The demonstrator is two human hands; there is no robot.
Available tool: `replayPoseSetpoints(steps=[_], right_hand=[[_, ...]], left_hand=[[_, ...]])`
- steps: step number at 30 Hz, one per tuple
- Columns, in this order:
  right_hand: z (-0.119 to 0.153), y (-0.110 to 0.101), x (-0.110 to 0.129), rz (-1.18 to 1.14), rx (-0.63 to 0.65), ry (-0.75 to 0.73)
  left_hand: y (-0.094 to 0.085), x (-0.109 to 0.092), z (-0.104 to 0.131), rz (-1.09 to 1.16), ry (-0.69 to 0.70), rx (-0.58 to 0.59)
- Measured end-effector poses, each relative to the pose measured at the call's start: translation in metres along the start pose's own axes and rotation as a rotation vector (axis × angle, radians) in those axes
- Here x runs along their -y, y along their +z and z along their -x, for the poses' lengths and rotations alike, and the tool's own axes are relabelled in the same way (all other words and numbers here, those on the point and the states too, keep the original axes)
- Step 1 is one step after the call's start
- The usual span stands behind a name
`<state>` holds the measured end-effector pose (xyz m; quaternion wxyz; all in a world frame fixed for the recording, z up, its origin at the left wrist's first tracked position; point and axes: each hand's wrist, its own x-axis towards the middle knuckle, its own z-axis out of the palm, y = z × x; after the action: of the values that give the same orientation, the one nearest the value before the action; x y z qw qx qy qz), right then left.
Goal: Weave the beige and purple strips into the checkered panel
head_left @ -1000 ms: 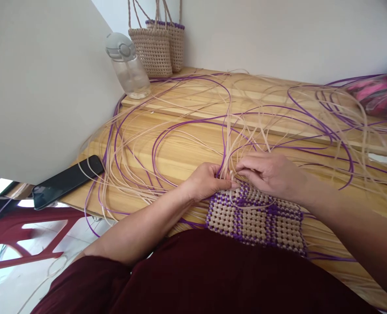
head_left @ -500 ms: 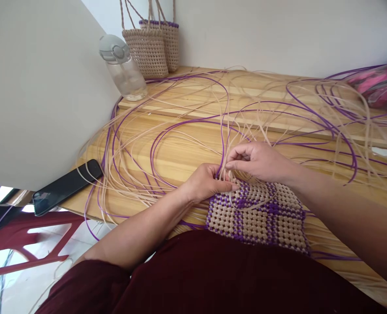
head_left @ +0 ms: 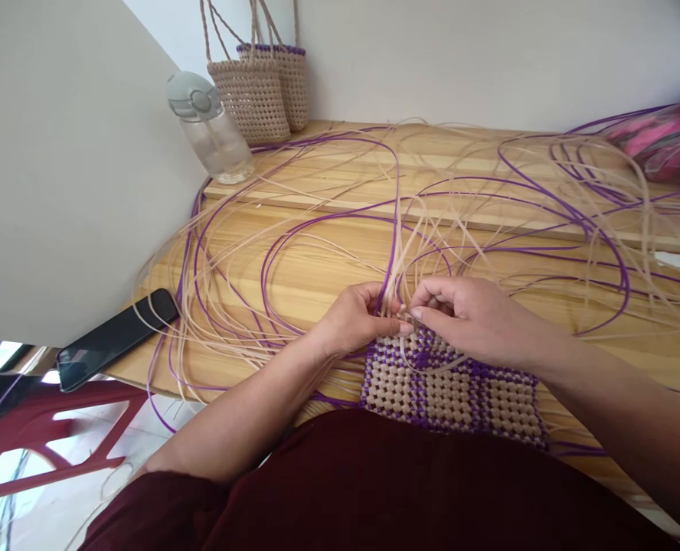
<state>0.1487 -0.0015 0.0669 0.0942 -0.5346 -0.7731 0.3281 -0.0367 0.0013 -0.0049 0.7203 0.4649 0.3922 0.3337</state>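
Note:
A woven panel [head_left: 449,390] in beige and purple lies on the table against my body, its loose strands fanning out from the far edge. My left hand [head_left: 368,315] pinches the panel's upper left edge, with upright beige and purple strands [head_left: 394,252] rising by its fingers. Just to the right, my right hand [head_left: 458,314] is closed, thumb and forefinger pinched at the same edge on what looks like a beige strand; its tip is hidden by the fingers. A beige strand loop [head_left: 432,370] lies over the panel's face below the hands.
Long loose strands [head_left: 294,229] spread over the wooden table [head_left: 328,283]. A water bottle [head_left: 217,138] and two woven bags [head_left: 253,99] stand at the back left. A black phone [head_left: 116,337] lies at the left edge, above a red stool [head_left: 58,436]. Pink plastic-wrapped material [head_left: 655,145] sits far right.
My right hand has moved slightly right and down, closer to the panel's edge. My left hand keeps its hold there. The whole view has shifted a little.

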Motion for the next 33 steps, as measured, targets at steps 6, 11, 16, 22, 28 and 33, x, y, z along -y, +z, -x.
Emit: replayPoseSetpoints(steps=[6,11,16,22,28,33], right_hand=[[-0.003,0.009,-0.009,-0.187,0.031,0.044],[-0.005,0.017,-0.018,-0.371,0.001,0.138],[-0.001,0.020,-0.027,-0.419,-0.057,0.127],[0.010,0.027,-0.035,-0.340,-0.125,0.061],[0.040,0.037,-0.024,0.266,-0.501,-0.402],[0.052,0.032,-0.014,0.446,-0.522,-0.525]], left_hand=[[0.009,-0.003,0.003,0.179,-0.071,-0.043],[0.020,-0.004,0.003,0.369,-0.216,-0.091],[0.024,-0.002,0.001,0.420,-0.221,-0.177],[0.021,0.000,0.002,0.334,-0.164,-0.122],[0.018,-0.001,0.005,0.262,-0.136,-0.066],[0.019,-0.003,0.005,0.278,-0.127,-0.036]])
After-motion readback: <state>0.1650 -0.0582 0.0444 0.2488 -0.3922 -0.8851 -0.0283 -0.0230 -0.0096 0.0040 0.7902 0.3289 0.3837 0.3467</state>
